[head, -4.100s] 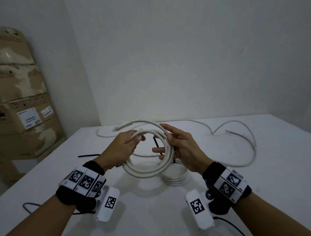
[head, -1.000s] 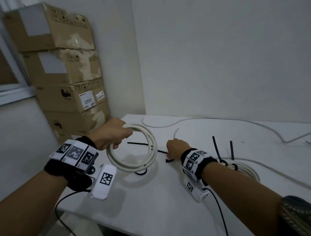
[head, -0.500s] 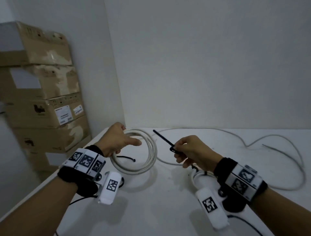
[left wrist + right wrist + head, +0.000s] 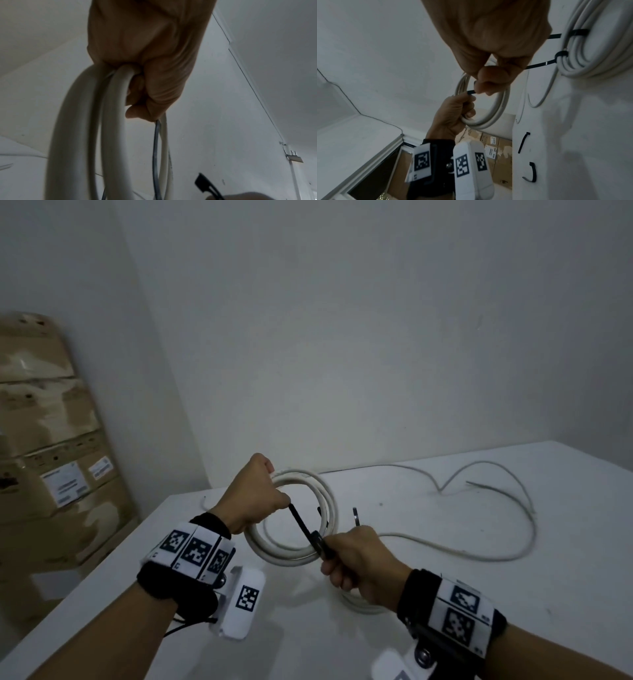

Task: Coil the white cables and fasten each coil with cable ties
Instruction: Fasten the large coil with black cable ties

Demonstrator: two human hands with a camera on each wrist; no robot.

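Observation:
My left hand point(image 4: 274, 501) grips the top left of a white cable coil point(image 4: 291, 554) and holds it upright above the table. Its thumb also pinches the tip of a black cable tie point(image 4: 303, 525). The tie slants through the coil's opening down to my right hand point(image 4: 337, 563), which grips its other end at the coil's lower right. In the left wrist view the coil point(image 4: 82, 135) hangs from my closed fingers point(image 4: 145, 67). In the right wrist view my right fingertips point(image 4: 481, 86) pinch the tie point(image 4: 471, 92) just above my left hand point(image 4: 453, 112).
A second coil point(image 4: 583, 54), bound with black ties, lies on the white table point(image 4: 445, 594) under my right hand. A loose white cable point(image 4: 513, 508) snakes across the far right. Two spare ties point(image 4: 523, 142) lie on the table. Cardboard boxes point(image 4: 51, 457) stand at the left.
My right hand picked a tie off the table and carried it to the coil. The tie now spans the coil's opening, and my left thumb has clamped its tip.

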